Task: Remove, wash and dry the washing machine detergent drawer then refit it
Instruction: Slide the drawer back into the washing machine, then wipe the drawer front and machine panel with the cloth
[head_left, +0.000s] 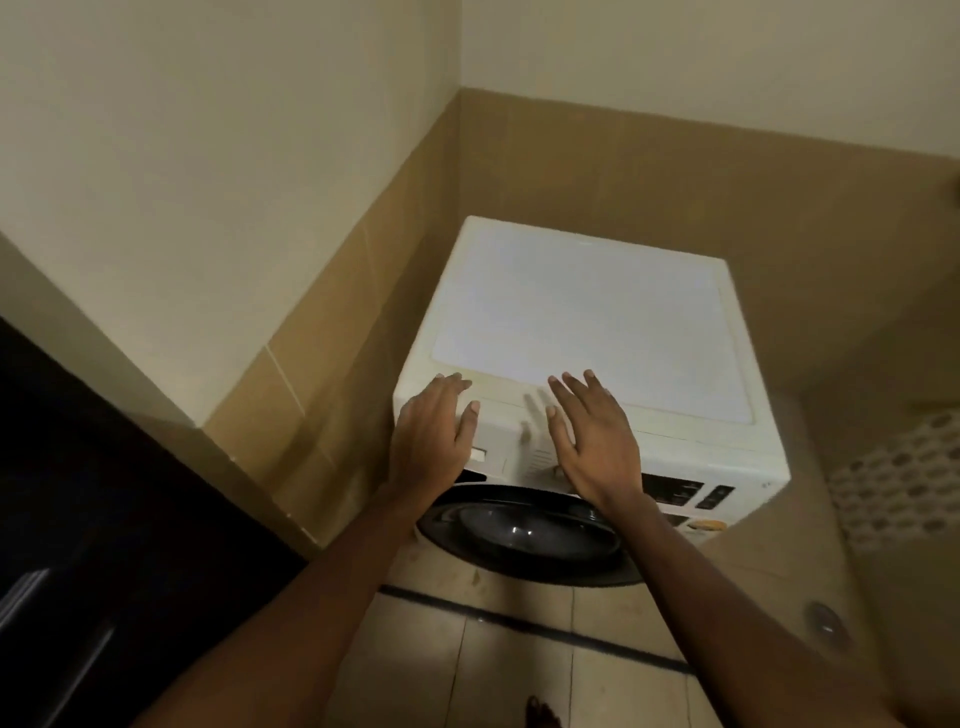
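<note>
Your forearms (291, 597) come in from 6 and 7 o'clock, nearest the lens. A foot (540, 713) is at the very bottom edge, on the tiled floor (519, 654).

Left hand (431, 436): fingers straight and slightly spread, nothing held. It lies over the front-left top corner of the washer (587, 317), fingertips on the top edge. Can't tell whether the palm is in contact.

Right hand (592, 441): fingers straight and spread, holding nothing, over the front panel at 3 o'clock of the left hand. Its shadow falls on the panel just left of it.

Drawer (496, 447): in the washer, at the left end of the front panel, between your hands and partly under the left one. It looks flush with the panel, but that area is motion-blurred, so the seam isn't clear.

Door (519, 525): dark glass, shut, at 6 o'clock of the drawer. Display (672, 491) is at 3 o'clock of the right hand.

The washer sits in a corner, walls (234, 156) at 10 to 2 o'clock. Dark panel (78, 519) at 8 o'clock of the frame. Drain (826, 621) in the floor at 4 o'clock.
</note>
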